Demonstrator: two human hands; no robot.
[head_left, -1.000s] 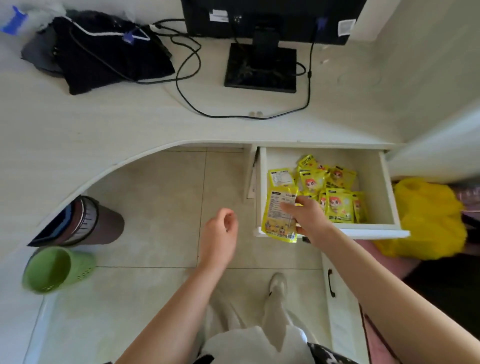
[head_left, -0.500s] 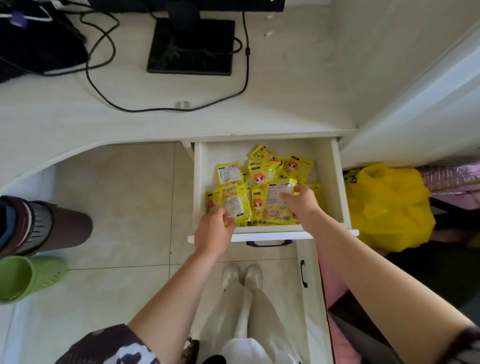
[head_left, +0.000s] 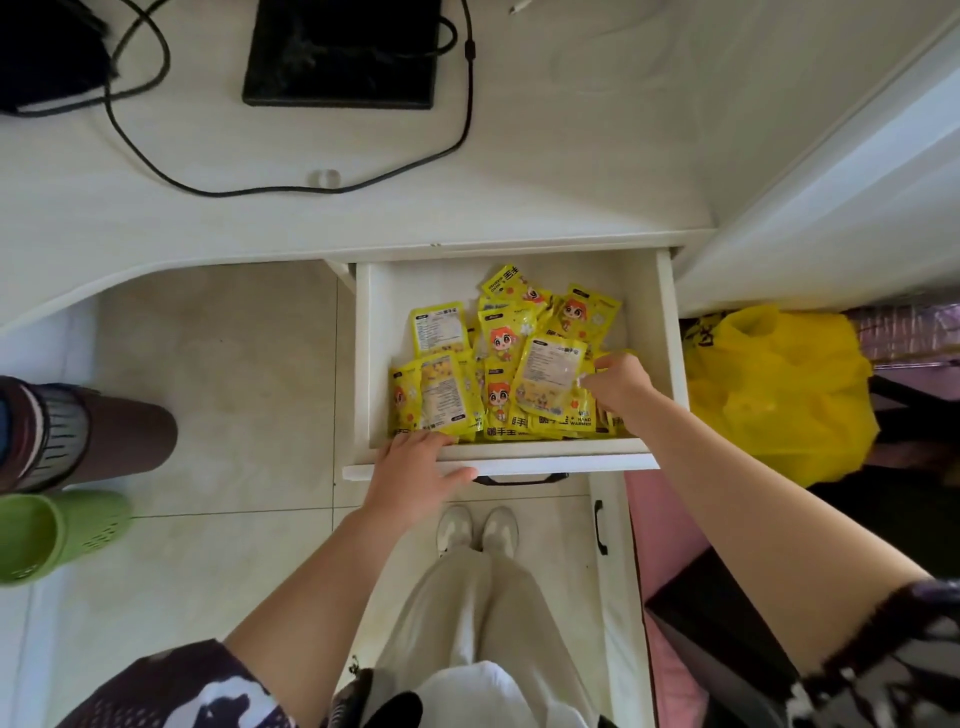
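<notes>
Head view: the right hand (head_left: 618, 387) pinches the right edge of a yellow packet (head_left: 550, 371), which lies atop the heap (head_left: 501, 340) near the front right corner of the open drawer (head_left: 545, 460). The left hand (head_left: 415, 478) rests with straight fingers over the drawer's front left edge, its fingertips touching the heap. Such an edge pinch on slick foil could slip, and lifting may drag neighbouring packets over the front edge onto the floor (head_left: 234, 364).

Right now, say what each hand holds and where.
Right hand pinches a yellow packet by its right edge; left hand rests on the drawer front, holding nothing.
</notes>
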